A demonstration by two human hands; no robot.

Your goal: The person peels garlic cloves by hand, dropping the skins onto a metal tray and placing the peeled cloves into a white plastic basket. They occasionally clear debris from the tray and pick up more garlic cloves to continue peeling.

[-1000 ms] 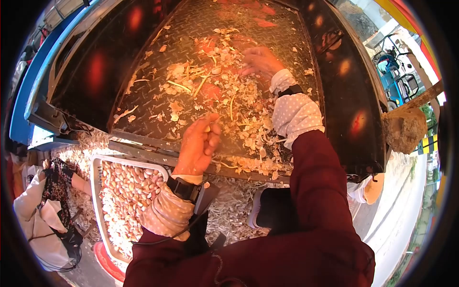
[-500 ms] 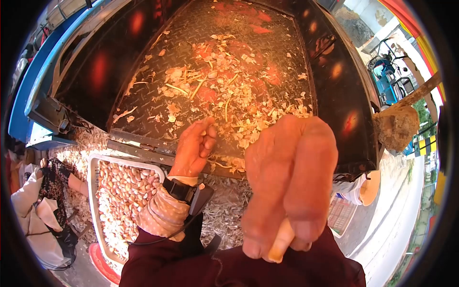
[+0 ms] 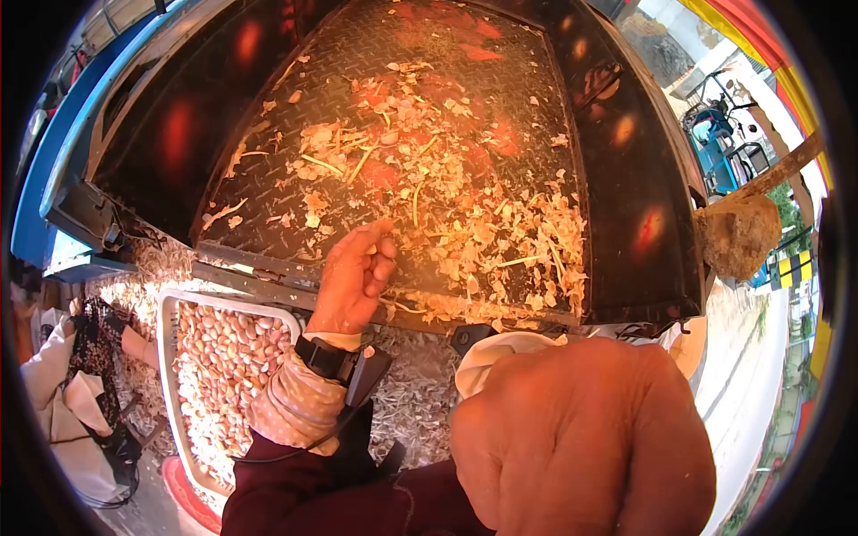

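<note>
1. Broadly, the metal bed [image 3: 393,36] is carrying husks [image 3: 536,246], massing thickest at near right; handling them well is likely calling for light strokes.
2. At near left, the crate [image 3: 167,348] is holding garlic cloves [image 3: 223,348], the left sleeve [image 3: 299,402] hiding part.
3. The right hand [image 3: 581,429] is looming knuckles-up, its fingertips hiding; I cannot tell its grip.
4. The left hand [image 3: 354,279] is half-curling over the bed's near edge; whether gripping anything, I cannot tell.

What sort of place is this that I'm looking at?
Probably an informal outdoor work spot: there's a white crate full of what look like garlic cloves, papery skins strewn over a tread-plate metal bed, and a blue vehicle in daylight beyond.
</note>
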